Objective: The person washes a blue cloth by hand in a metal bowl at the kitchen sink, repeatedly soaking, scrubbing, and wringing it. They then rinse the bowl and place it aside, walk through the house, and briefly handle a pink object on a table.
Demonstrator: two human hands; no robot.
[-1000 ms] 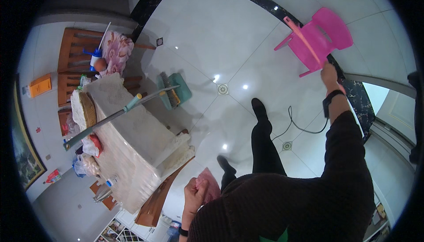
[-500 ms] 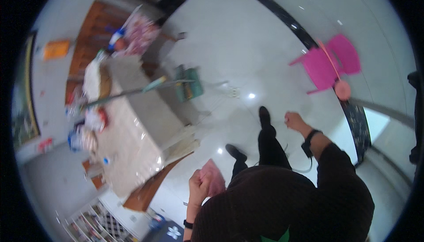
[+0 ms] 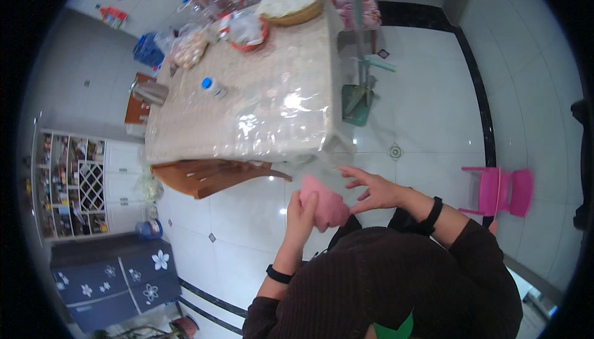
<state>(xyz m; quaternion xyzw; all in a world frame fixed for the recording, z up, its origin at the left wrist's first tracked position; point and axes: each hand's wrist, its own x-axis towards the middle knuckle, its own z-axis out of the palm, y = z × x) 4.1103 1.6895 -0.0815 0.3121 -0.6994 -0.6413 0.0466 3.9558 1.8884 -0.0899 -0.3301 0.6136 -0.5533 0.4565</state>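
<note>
A crumpled pink cloth (image 3: 328, 207) is gripped in my left hand (image 3: 301, 220), thumb pressed on top of it, in front of my body. Close on its right is my right hand (image 3: 378, 192), fingers spread and curved toward the cloth. Its thumb reaches the cloth's edge, though I cannot tell whether it touches. Just beyond my hands stands a table (image 3: 278, 91) under a shiny clear cover. On it is a small white bottle (image 3: 213, 87) with a blue cap.
A wooden chair (image 3: 216, 177) is tucked at the table's near side. Farther back sit a covered round basket (image 3: 296, 5), a red bowl (image 3: 250, 43) and bagged goods (image 3: 189, 48). A green dustpan (image 3: 357, 105) stands right of the table; a pink chair (image 3: 497, 190) is by the right wall.
My view has turned left, bringing the table in front of me. My right hand has come across from the far right beside the pink cloth, its fingers now spread. The left hand still holds the cloth.
</note>
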